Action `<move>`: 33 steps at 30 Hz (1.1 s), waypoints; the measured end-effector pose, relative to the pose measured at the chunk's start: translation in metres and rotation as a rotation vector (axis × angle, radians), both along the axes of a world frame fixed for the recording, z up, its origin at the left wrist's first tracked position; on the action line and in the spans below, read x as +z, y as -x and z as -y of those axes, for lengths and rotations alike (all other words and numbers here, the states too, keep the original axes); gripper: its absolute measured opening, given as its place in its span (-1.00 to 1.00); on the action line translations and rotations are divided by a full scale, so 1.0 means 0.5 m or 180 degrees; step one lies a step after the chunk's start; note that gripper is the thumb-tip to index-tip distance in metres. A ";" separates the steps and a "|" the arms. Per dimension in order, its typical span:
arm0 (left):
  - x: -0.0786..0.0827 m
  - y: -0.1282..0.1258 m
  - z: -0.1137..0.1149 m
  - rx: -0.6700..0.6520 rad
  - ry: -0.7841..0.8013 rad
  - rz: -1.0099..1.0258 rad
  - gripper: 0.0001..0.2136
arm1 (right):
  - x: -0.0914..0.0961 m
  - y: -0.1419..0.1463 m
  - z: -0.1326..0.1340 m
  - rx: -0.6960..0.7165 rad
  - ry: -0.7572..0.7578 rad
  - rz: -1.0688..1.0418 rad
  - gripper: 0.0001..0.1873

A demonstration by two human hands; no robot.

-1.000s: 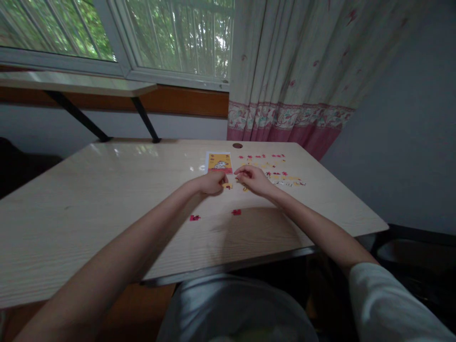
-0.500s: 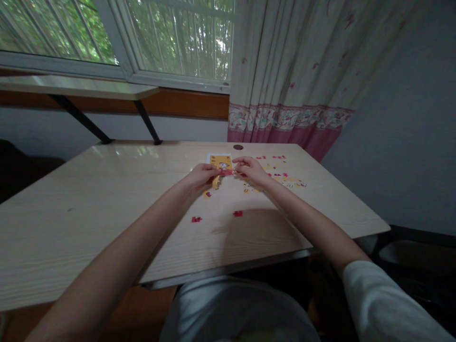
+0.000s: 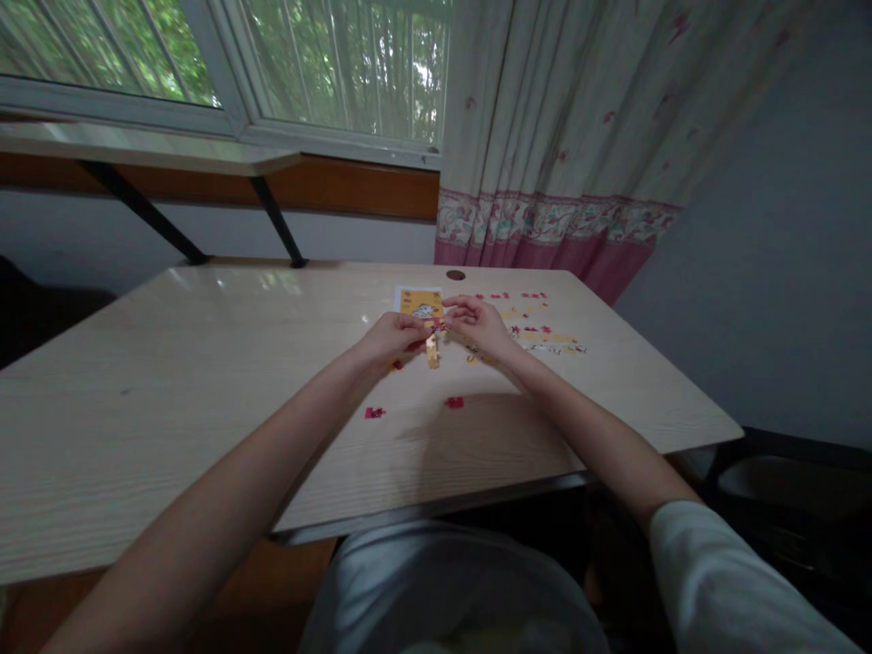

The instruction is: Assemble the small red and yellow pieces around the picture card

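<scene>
My left hand pinches a joined strip of jigsaw pieces, whose yellow part hangs down below the fingers. Red and yellow pieces show in the gap between my two hands. My right hand is closed at the other end of these pieces, its fingertips close to the left ones; exactly which piece it grips is too small to make out. Just behind the hands lies a yellow picture card with a white figure on it.
Several loose red, yellow and white jigsaw pieces lie in rows to the right. Nearer me are two red pieces, one at left and one at right. A raised shelf stands over the desk's back left, and a curtain hangs behind.
The yellow strip has shifted right, from under my left fingers to the gap between the hands. Both hands stay close together. The camera view has tilted slightly.
</scene>
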State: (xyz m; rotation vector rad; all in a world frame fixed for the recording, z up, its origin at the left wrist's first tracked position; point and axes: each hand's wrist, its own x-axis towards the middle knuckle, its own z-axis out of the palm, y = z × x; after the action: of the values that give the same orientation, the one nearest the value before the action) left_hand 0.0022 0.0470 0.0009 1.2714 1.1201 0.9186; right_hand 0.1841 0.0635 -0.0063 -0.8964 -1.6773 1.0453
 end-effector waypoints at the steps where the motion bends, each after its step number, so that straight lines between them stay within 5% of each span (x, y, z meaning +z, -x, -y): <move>1: 0.000 -0.001 0.000 0.0008 -0.0002 -0.0004 -0.90 | -0.001 0.002 0.000 0.0003 -0.0020 -0.0017 -0.72; 33: 0.000 -0.010 0.006 0.0133 -0.0424 -0.0390 -0.89 | 0.012 0.019 0.022 -0.0198 -0.0093 0.0106 -0.84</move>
State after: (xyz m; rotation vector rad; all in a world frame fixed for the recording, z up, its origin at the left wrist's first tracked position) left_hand 0.0072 0.0441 0.0011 1.4336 1.2006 0.9703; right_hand 0.1747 0.0524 -0.0004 -0.9457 -1.6774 0.9665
